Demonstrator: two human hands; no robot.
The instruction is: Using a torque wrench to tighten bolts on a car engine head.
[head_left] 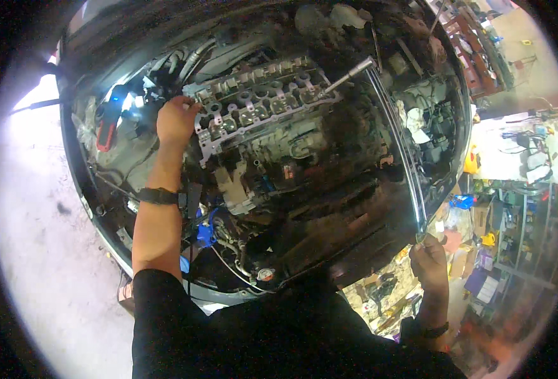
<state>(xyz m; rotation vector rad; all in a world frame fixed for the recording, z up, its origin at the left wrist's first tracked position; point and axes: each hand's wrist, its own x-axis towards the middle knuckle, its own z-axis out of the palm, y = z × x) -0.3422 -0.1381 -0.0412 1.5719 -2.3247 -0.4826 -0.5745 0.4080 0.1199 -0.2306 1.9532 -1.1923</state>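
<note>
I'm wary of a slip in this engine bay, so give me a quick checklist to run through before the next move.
1. Right hand on the long wrench: ok, it grips the near end.
2. Extension joined to the wrench: ok, it meets the far end.
3. Extension's tip fully seated at the cylinder head's right end: cannot tell, too small.
4. Left hand away from the wrench: ok, it is at the cylinder head's left end.
5. Left fingers free of small parts: cannot tell, the fingertips are unclear.
</note>
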